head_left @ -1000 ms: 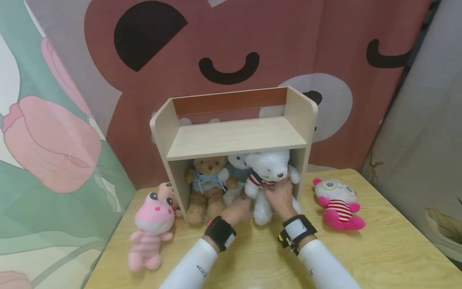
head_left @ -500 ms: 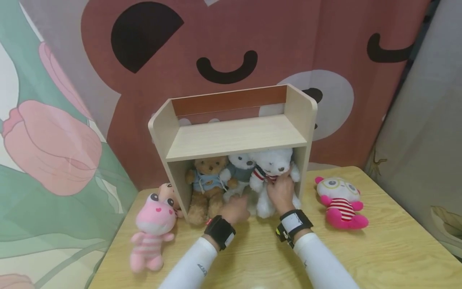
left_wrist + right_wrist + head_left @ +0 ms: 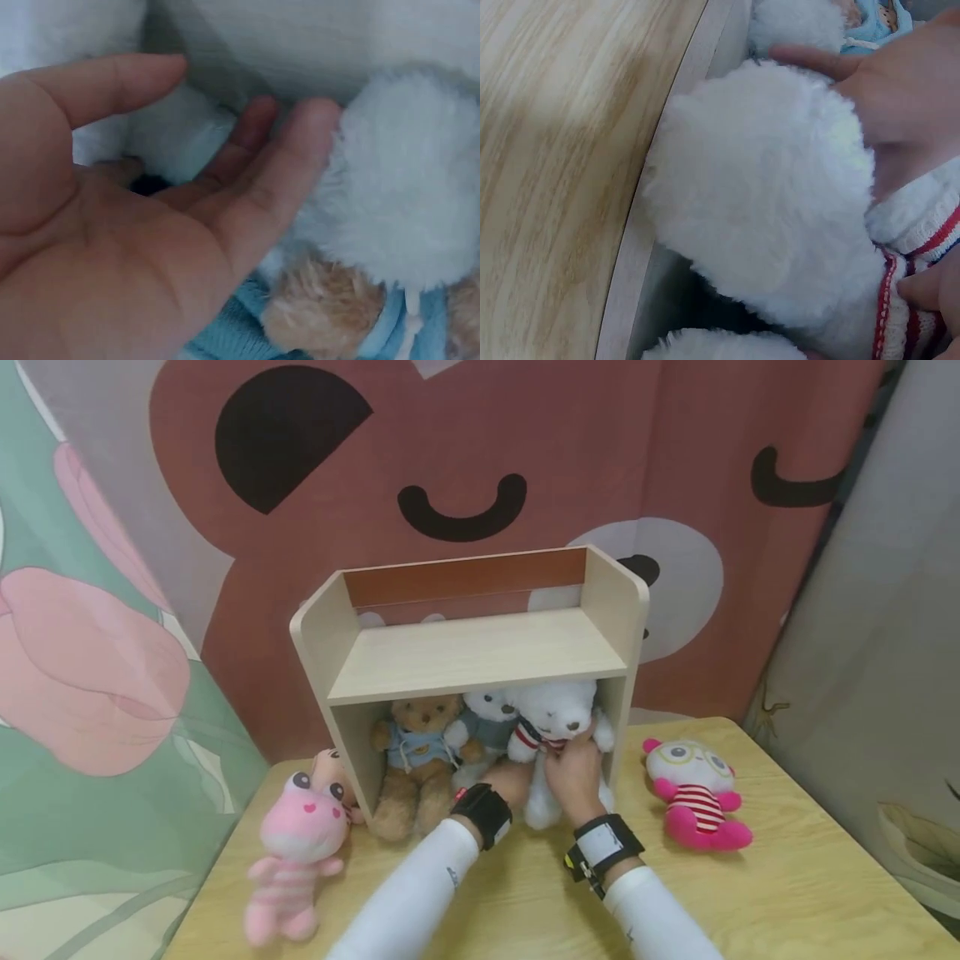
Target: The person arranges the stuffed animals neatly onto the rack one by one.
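Observation:
A white teddy bear [image 3: 555,714] in a striped top sits at the right of the shelf's lower compartment. My right hand [image 3: 576,777] grips it at the chest, below the chin; fingertips [image 3: 924,289] press its knitted top in the right wrist view. My left hand [image 3: 512,782] reaches in low beside that bear. In the left wrist view its fingers [image 3: 262,180] are spread loosely beside white fur, thumb apart, nothing held. A white stuffed toy [image 3: 491,727] in grey-blue sits in the middle. A brown teddy bear [image 3: 420,752] in a blue hoodie sits at the left.
The wooden shelf unit [image 3: 480,652] has a bare upper board and stands on a wooden table [image 3: 810,868]. A pink striped plush [image 3: 296,852] lies left, with another doll [image 3: 333,768] behind it. A pink-and-white plush with glasses [image 3: 697,797] lies right. A printed curtain hangs behind.
My left hand has moved right and further in, toward the white bear. The white bear has shifted slightly right, showing more of the middle toy's face. My right hand stays at its chest.

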The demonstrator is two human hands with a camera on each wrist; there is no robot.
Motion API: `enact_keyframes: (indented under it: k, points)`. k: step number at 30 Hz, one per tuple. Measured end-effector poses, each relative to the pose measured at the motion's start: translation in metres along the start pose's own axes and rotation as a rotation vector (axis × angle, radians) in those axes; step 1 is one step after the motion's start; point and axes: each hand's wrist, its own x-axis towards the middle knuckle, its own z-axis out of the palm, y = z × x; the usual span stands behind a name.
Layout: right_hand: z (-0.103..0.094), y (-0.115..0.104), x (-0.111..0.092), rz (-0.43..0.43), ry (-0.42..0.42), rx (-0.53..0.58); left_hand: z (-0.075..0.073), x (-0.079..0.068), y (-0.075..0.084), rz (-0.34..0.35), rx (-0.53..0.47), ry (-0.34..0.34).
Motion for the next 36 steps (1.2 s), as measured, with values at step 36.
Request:
enact_keyframes:
  k: [36]
  points:
    - [0.029, 0.01, 0.012, 0.024, 0.034, 0.048, 0.017, 0.031, -0.032, 0.044, -0.23, -0.063]
